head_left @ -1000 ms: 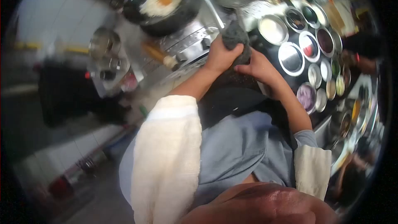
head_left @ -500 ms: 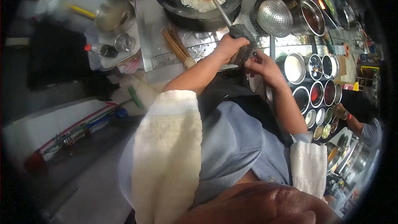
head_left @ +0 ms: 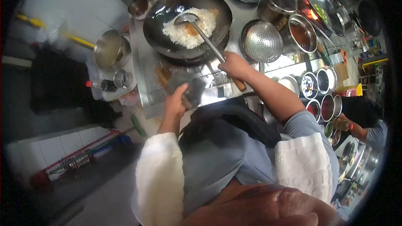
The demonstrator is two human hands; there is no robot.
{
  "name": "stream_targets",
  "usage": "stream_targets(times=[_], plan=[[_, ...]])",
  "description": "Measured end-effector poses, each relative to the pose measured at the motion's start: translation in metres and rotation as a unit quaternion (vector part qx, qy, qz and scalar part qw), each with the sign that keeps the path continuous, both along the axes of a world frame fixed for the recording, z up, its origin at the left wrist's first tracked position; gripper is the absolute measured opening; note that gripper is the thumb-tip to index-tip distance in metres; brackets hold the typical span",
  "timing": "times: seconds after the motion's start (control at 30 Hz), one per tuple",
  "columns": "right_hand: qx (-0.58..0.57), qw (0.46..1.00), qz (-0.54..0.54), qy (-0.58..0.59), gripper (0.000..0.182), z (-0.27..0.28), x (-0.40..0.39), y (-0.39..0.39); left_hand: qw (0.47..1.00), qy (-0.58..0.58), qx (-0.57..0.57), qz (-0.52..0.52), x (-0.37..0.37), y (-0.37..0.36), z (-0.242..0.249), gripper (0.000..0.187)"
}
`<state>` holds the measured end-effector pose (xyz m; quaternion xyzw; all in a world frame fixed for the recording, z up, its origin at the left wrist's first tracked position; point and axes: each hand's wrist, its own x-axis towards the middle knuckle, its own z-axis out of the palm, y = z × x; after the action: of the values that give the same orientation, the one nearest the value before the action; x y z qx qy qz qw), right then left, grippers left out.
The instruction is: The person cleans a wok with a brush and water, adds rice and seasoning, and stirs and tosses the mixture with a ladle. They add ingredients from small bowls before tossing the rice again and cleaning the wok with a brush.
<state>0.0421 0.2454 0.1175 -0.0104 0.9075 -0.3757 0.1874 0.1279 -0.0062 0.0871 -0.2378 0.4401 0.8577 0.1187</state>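
Note:
My right hand [head_left: 235, 65] is closed round the handle of a metal ladle [head_left: 205, 37], whose wooden end pokes out below the fist. The ladle's bowl rests in white rice [head_left: 188, 37] with a reddish-brown patch, inside a black wok [head_left: 155, 27]. My left hand [head_left: 175, 104], left of the ladle and in front of the wok, grips a dark grey cloth [head_left: 192, 88], blurred by motion. Partly behind the cloth lies a bamboo wok brush [head_left: 161, 74] on the steel stove top.
A perforated strainer [head_left: 263, 42] and a pot of red-brown liquid [head_left: 302, 33] stand right of the wok. Further right are several seasoning containers [head_left: 310, 84] and another person's arm [head_left: 357, 129]. At left, a steel bowl [head_left: 109, 50] sits beside a dark bottle [head_left: 102, 85].
My left hand has moved left with the cloth, off the ladle's handle. My right hand has come up and taken hold of that handle. The view has shifted, showing more of the wok.

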Motion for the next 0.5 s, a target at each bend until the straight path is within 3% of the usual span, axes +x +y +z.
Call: stream_targets(times=[0.07, 0.13, 0.2, 0.23, 0.37, 0.5], plan=[[-0.101, 0.994, -0.037, 0.015, 0.04, -0.009, 0.015, 0.013, 0.997, 0.05, -0.031, 0.042, 0.021, -0.015, -0.003, 0.036], [-0.143, 0.988, -0.043, 0.042, 0.038, -0.015, 0.019, 0.024, 0.995, 0.025, -0.061, 0.079, 0.041, -0.032, -0.024, 0.035], [-0.361, 0.926, -0.105, -0.038, 0.033, -0.016, 0.013, 0.035, 0.995, 0.014, -0.05, 0.089, 0.055, -0.036, -0.028, 0.036], [-0.4, 0.905, -0.132, -0.051, 0.029, -0.006, 0.002, 0.041, 0.995, -0.002, -0.042, 0.091, 0.06, -0.037, -0.028, 0.037], [-0.408, 0.903, -0.129, 0.042, 0.023, 0.02, -0.074, 0.072, 0.994, -0.009, -0.064, 0.089, 0.064, -0.029, -0.019, 0.038], [-0.525, 0.83, -0.185, 0.036, 0.019, 0.057, -0.133, 0.092, 0.992, 0.005, -0.075, 0.098, 0.059, -0.022, -0.016, 0.038]])
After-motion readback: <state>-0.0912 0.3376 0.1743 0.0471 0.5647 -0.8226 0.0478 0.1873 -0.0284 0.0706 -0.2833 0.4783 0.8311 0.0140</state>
